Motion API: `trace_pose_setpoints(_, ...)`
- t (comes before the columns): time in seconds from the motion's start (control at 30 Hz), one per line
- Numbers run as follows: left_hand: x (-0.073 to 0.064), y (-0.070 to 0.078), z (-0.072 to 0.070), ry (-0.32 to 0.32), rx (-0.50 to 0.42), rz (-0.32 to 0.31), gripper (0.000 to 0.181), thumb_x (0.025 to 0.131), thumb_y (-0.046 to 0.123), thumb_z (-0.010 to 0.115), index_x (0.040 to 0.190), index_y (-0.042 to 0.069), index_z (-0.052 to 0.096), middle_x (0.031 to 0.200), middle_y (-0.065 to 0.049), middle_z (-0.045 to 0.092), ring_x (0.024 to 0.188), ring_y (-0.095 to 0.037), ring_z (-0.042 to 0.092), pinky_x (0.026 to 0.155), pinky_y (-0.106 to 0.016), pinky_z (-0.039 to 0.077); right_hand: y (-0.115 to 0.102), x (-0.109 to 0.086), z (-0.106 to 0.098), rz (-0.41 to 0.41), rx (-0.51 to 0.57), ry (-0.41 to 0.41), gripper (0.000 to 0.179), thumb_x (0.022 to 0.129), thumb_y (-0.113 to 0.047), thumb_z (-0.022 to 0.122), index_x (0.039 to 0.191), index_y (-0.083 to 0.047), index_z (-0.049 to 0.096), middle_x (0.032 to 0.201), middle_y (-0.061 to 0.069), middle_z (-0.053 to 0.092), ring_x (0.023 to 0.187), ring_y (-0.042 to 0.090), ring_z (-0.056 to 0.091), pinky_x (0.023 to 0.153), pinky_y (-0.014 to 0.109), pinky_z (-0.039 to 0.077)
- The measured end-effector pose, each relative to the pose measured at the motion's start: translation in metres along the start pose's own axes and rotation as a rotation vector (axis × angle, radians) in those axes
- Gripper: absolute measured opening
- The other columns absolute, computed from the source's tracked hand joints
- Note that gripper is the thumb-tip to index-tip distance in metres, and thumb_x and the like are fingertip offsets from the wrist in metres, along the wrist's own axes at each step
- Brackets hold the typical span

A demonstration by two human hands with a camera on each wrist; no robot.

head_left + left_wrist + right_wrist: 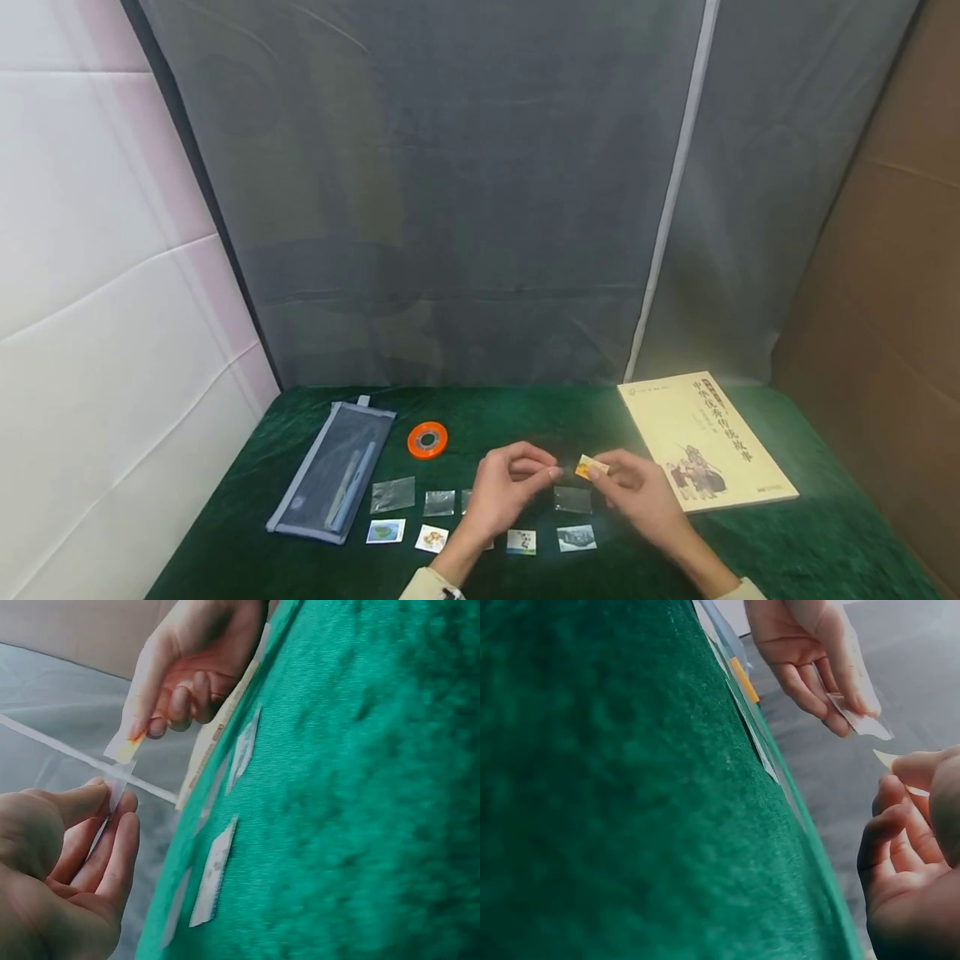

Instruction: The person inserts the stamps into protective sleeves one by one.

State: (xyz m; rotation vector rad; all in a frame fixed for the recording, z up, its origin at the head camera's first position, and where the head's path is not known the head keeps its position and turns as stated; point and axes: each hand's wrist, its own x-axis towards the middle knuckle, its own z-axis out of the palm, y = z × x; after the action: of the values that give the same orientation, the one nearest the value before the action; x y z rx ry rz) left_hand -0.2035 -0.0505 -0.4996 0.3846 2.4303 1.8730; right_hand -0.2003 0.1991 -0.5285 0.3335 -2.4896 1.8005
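My left hand [504, 485] pinches a small clear plastic sleeve [861, 724] between thumb and fingers; it barely shows in the head view. Facing it, my right hand [643, 498] holds a yellow postage stamp [589, 467] by thumb and fingertips. In the left wrist view the stamp's lower edge is right at the sleeve's upper edge; whether it is inside I cannot tell. Below the hands, more stamps lie in a row, among them a grey one [576, 538] and a panda-like one [521, 542]. A flat clear sleeve [573, 500] lies above the grey stamp.
Left of the hands are an orange tape roll [427, 440] and a blue mesh zip pouch [330, 471] with pens inside. A cream book [705, 442] lies at the right. More sleeves [393, 495] and stamps [386, 532] lie left on the green cloth [232, 542].
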Motion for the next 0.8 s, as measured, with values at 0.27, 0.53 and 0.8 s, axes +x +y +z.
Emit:
trace_pose_setpoints(0.27, -0.003, -0.0053, 0.0052, -0.001, -0.059, -0.004, 0.018, 0.093, 0.029, 0.088, 0.105, 0.017, 0.082, 0.096, 0.004, 0.085, 0.094, -0.009, 0.08, 0.086, -0.023, 0.063, 0.0064, -0.0013, -0.0011, 0.075, 0.062, -0.053, 0.014, 0.103, -0.027, 0.077, 0.109, -0.015, 0.078, 0.075, 0.006, 0.068, 0.059, 0.009, 0.059, 0.054, 0.027, 0.051)
trace_pose_setpoints(0.53, -0.0024, -0.008, 0.007, 0.007, -0.091, -0.002, 0.016, 0.092, 0.026, 0.089, 0.104, 0.018, 0.082, 0.096, 0.002, 0.085, 0.094, -0.01, 0.081, 0.085, -0.021, 0.062, 0.0057, -0.0005, -0.0022, 0.098, 0.072, -0.062, 0.015, 0.101, -0.027, 0.078, 0.106, -0.013, 0.078, 0.075, 0.007, 0.067, 0.058, 0.009, 0.058, 0.054, 0.026, 0.05)
trace_pose_setpoints(0.8, -0.0029, -0.0089, 0.0092, 0.006, -0.082, -0.009, 0.016, 0.092, 0.026, 0.089, 0.104, 0.018, 0.082, 0.096, 0.002, 0.085, 0.093, -0.01, 0.081, 0.083, -0.021, 0.062, 0.0054, -0.002, -0.0011, 0.144, 0.086, -0.088, 0.02, 0.101, -0.029, 0.079, 0.103, -0.009, 0.076, 0.071, 0.002, 0.065, 0.056, 0.009, 0.056, 0.054, 0.023, 0.048)
